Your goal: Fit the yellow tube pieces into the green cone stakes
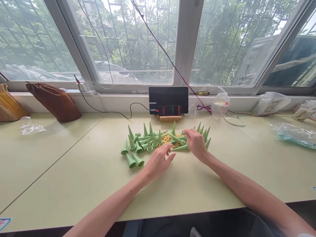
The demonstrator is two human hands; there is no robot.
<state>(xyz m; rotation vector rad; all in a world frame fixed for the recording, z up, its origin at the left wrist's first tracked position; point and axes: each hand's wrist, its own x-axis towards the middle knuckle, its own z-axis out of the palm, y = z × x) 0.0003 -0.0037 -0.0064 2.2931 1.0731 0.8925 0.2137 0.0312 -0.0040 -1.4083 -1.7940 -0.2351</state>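
Observation:
Many green plastic cone spikes [132,144] cover the middle of the table, some upright on their wide bases and others lying on their sides. Small yellowish pieces [166,139] are heaped among them. My left hand [159,161] hovers at the front of the pile, palm down, thumb apart from its bent fingers and nothing seen in it. At the pile's right side, my right hand [197,143] has its fingers pinched together at a green spike [183,133], of which only a small end shows. The hand hides part of the spikes behind it.
A phone [170,110] leans on a dark tablet [168,95] at the back, with a cable running left. A brown drawstring pouch [54,102] lies at back left. A bagged cup [220,105], a coiled white cable [234,121] and plastic bags [296,134] lie to the right.

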